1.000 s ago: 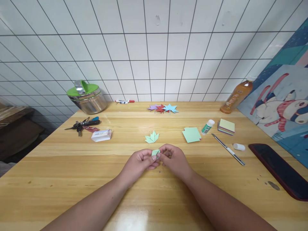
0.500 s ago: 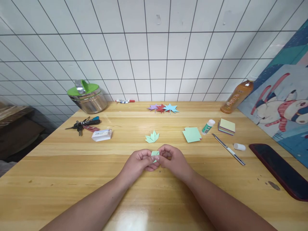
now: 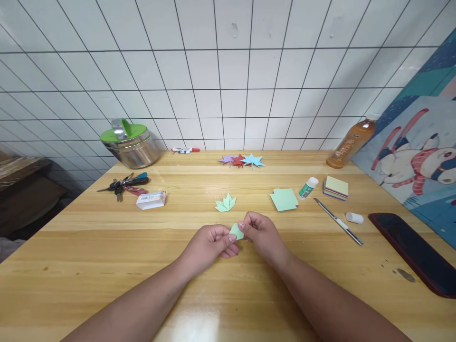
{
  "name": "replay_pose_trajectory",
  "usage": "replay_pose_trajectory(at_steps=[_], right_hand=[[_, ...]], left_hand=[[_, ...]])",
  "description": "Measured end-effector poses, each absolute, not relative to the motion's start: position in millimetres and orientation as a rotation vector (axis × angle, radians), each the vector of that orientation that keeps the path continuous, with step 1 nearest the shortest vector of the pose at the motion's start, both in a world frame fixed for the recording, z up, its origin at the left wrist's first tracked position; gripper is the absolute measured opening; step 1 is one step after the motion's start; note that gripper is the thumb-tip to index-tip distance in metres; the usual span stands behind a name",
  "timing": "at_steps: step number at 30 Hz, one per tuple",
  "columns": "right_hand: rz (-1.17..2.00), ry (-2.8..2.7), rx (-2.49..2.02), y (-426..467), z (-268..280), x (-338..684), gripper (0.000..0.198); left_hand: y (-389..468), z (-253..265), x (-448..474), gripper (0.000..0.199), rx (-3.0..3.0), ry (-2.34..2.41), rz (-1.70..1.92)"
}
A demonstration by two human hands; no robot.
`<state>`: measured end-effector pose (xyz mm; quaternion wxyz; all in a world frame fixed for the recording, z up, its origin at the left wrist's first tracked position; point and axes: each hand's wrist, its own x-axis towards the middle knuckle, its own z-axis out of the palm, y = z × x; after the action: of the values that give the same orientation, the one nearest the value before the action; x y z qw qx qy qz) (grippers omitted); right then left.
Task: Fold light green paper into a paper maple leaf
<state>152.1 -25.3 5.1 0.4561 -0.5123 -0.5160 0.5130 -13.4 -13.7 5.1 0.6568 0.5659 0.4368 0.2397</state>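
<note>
A small folded piece of light green paper (image 3: 236, 232) is held between both hands just above the table. My left hand (image 3: 212, 241) is closed, its thumb pressing the paper's lower left against the fingers. My right hand (image 3: 262, 236) pinches the upper right corner between thumb and forefinger. Part of the paper is hidden by the thumbs. Just beyond the hands lies a light green folded paper leaf (image 3: 225, 203) with several points. A stack of green square paper (image 3: 284, 199) lies to its right.
Farther back lie purple, red and blue paper leaves (image 3: 252, 160). To the right are a glue stick (image 3: 308, 188), a pad of coloured paper (image 3: 335, 186), a utility knife (image 3: 338, 221), a phone (image 3: 413, 251) and a bottle (image 3: 351, 143). Keys (image 3: 124, 183) and a steel pot (image 3: 131, 149) stand left.
The paper has turned and shifted slightly right. My right thumb has moved up to its upper right corner, and my left thumb now presses lower on it.
</note>
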Motion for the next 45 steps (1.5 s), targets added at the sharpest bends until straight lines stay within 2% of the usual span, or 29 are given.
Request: replay_pose_trajectory(at_steps=[9, 13, 18, 22, 29, 38, 45], right_hand=[[1.283, -1.287, -1.318, -21.9, 4.3, 154.6, 0.026], [1.212, -1.449, -1.332, -21.4, 4.5, 158.4, 0.022], [1.414, -1.411, -1.209, -23.4, 7.2, 157.5, 0.023], [1.453, -1.412, -1.189, -23.2, 7.3, 157.6, 0.023], [1.319, -1.513, -1.211, -27.6, 4.3, 151.9, 0.014], [1.234, -1.313, -1.268, -19.6, 4.3, 157.1, 0.022], [1.188, -1.346, -1.24, -21.8, 3.1, 152.5, 0.02]], left_hand=[[-11.8, 3.0, -13.3, 0.029, 1.272, 0.994, 0.581], [-11.2, 8.7, -14.8, 0.023, 1.307, 1.004, 0.707], [-9.1, 16.2, -16.5, 0.02, 1.26, 0.974, 0.817], [-8.0, 16.1, -17.8, 0.022, 1.154, 0.949, 0.796], [-6.8, 13.2, -19.6, 0.02, 1.435, 1.028, 0.762], [-2.1, 15.4, -21.7, 0.027, 1.204, 0.938, 0.839], [-6.6, 6.8, -10.5, 0.024, 1.452, 0.968, 0.794]])
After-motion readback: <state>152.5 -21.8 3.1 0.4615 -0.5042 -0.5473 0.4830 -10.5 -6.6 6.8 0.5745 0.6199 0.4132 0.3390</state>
